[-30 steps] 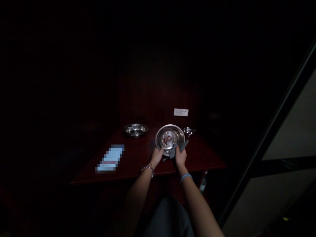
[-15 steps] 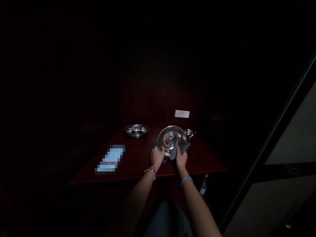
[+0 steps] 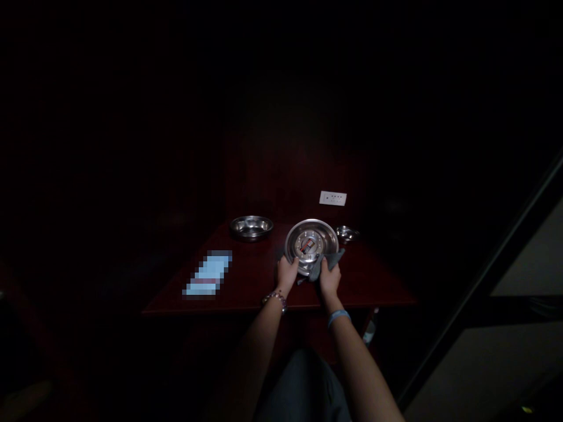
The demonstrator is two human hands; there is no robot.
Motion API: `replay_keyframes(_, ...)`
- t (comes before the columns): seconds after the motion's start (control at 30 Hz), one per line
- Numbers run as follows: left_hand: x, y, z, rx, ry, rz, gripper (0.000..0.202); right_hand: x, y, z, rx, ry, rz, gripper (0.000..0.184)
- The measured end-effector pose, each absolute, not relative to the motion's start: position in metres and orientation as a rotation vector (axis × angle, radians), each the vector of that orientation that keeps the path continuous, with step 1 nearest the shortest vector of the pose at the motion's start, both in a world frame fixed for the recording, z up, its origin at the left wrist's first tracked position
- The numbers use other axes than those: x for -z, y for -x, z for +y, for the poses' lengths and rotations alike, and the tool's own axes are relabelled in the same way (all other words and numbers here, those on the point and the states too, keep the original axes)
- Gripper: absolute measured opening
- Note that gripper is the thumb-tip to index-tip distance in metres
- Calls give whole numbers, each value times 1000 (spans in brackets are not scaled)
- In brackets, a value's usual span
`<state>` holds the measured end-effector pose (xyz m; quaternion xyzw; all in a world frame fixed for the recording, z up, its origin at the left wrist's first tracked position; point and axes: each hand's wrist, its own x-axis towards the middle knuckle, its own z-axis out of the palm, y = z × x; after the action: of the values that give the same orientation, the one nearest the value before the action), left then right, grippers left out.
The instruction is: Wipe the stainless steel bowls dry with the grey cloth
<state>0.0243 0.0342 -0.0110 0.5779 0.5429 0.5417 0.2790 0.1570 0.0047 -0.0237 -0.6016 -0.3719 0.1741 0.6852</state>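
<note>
A round stainless steel basin (image 3: 326, 233) with a label at its centre is tilted so its inside faces me, above the dark red table (image 3: 264, 287). My left hand (image 3: 287, 274) grips its lower left rim, thumb on the inner side. My right hand (image 3: 329, 278) is closed at the lower right rim with a grey cloth (image 3: 317, 268) pinched between thumb and basin. The fingers behind the rim are hidden on both hands.
Another steel basin (image 3: 251, 228) sits at the back left of the table, and a small steel bowl (image 3: 347, 234) at the back right. A blurred-out bright rectangle (image 3: 209, 274) lies at left. A white socket panel (image 3: 333, 198) is on the wall; a bottle (image 3: 370, 328) stands below the table's right side.
The whole view has shifted slightly, so everything appears a little further right and higher. Both hands keep hold of the basin, which has turned slightly, and the cloth stays under the right thumb.
</note>
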Motion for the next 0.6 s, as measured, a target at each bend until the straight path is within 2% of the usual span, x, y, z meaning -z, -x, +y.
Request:
replay_keyframes(0.23,12,-25,35,-1549,-1499,1342,33,28,-158,10,-420,1264,-845,50)
replay_keyframes(0.6,5,-27,27,-1618,-1271,1092,22,28,-157,10,-418,1232,-803,47)
